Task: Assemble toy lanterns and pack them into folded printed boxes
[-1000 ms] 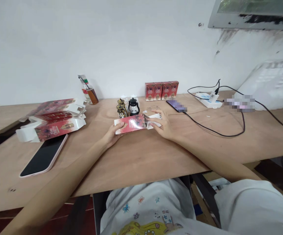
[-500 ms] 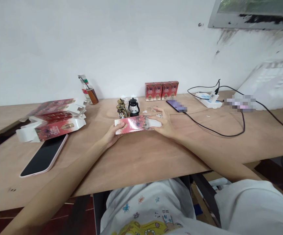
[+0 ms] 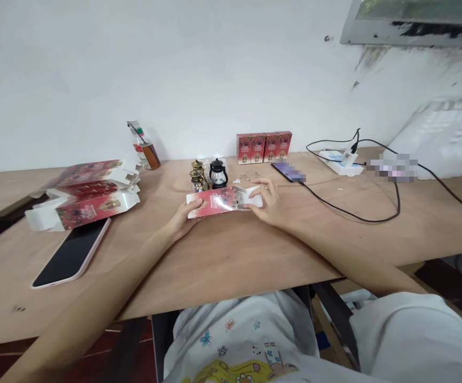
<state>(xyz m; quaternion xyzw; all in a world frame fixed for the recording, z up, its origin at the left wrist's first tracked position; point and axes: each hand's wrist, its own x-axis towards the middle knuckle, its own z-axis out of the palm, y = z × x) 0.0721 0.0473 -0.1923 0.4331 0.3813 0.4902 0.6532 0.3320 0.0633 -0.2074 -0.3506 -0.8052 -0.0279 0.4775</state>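
A red printed cardboard box (image 3: 219, 202) with white end flaps lies sideways above the table. My left hand (image 3: 183, 217) is closed around its left end, thumb on the front face. At the open right end, my right hand (image 3: 269, 203) is closed on the white flap, with its thumb low and its index finger bent above. Just behind the box stand a small black lantern (image 3: 218, 174) and gold lanterns (image 3: 197, 178); pale ones behind them are partly hidden. Small clear and white bits (image 3: 250, 176) lie beside the lanterns.
Several flattened red boxes (image 3: 91, 197) are piled at left, over a phone (image 3: 73, 252). A bottle (image 3: 147, 151) of amber liquid stands by the wall. A row of red boxes (image 3: 263, 148) is at the back. Farther right are a second phone (image 3: 289, 172), cables and a white power strip (image 3: 338, 162).
My right hand has shifted slightly left, its fingers curling in and its thumb moving farther over the flap opening. My left hand keeps its hold on the box.
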